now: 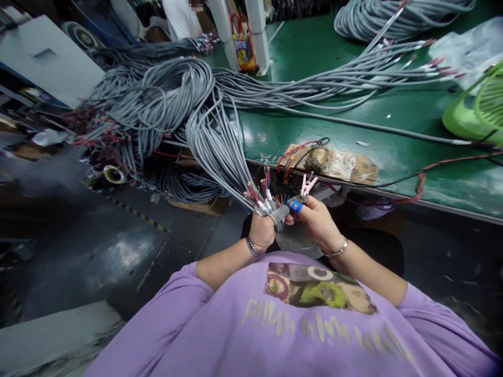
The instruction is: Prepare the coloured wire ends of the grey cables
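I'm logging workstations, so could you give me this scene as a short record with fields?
Left hand: closed around grey cables near their ends
Cable ends: coloured wires showing
Right hand: close beside the left; blue wrap on one digit; exact grip unclear
By right fingertips: pink clip-like piece
Bench: green, with more cables on it
Bench's near edge: wooden board
Bench's far side: coiled cable

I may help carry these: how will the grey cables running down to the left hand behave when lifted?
The grey cables will probably flex, since they drape off the green table in smooth curves. Together, they may feel heavy, as many run side by side. The ends in the left hand might splay, with coloured wires fanning out.
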The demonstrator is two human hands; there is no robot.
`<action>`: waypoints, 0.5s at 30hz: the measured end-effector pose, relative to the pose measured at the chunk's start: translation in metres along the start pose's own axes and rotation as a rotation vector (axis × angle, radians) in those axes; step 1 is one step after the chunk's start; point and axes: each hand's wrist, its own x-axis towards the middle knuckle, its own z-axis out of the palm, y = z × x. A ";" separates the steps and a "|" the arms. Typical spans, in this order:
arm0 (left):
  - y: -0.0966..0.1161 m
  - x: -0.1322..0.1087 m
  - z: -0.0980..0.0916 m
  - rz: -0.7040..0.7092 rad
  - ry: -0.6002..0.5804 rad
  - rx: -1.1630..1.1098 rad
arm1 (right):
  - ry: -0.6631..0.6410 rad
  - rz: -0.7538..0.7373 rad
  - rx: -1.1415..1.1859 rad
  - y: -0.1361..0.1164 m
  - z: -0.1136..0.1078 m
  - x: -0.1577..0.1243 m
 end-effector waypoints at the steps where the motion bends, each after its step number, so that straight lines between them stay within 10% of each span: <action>1: 0.000 0.000 0.001 -0.002 0.008 -0.013 | 0.016 -0.007 0.005 0.001 0.000 0.000; 15: 0.016 0.000 0.001 -0.095 -0.151 -0.060 | -0.019 0.145 0.218 -0.009 -0.037 0.013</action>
